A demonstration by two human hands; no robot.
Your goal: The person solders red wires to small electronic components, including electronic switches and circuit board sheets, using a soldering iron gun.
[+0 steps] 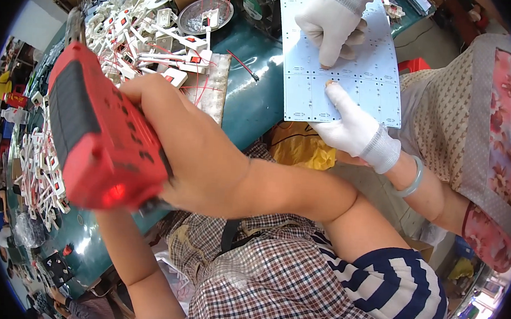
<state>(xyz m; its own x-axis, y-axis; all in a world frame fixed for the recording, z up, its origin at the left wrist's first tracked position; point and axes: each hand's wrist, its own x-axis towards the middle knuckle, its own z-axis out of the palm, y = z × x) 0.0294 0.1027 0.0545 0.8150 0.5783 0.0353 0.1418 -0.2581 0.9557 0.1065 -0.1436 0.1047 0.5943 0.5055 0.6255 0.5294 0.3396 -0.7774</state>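
Note:
My right hand (199,155) is wrapped round a red and black gun-shaped power tool (110,125), raised close to the camera. Its narrow metal tip (75,25) points up and away, and a red light glows at its near end. My left forearm (121,251) rises from the lower edge and passes behind the tool; the left hand itself is hidden there. Beyond the tool lies a heap of white plastic parts (122,31) with red switches and thin red wires. Several of these rest by a worn pale board (213,91) on the green table (240,117).
At right, a person's white-gloved hands (353,122) touch a white panel of dotted boards (307,92). A metal dish (188,24), a black fan (257,8) and a small cable (244,67) are on the table. A yellow bag (304,145) hangs below its edge.

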